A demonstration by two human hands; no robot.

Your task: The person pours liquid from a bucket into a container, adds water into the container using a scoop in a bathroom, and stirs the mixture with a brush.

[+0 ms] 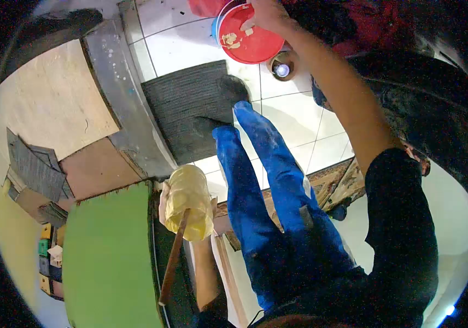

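Note:
My left hand [163,203] is wrapped around a yellow, translucent plastic container [190,188] with its opening tilted toward me. A brown wooden stick [172,268] leans out of its mouth. At the top, my right arm is stretched far forward. My right hand [267,15] grips the edge of a round red bucket lid [258,45], its thumb on the lid's face. Pale yellowish clumps [231,40] stick to the lid. Part of a white-and-blue bucket rim [216,27] shows at the lid's left side; the far fingers are hidden.
A dark ribbed mat [187,101] lies on white floor tiles [294,123] by my feet. Right of the lid stands a small round container [282,68] with a bright top. A green board [108,257] and plywood sheet [53,104] are at left. Dark bulky material [425,104] lies at right.

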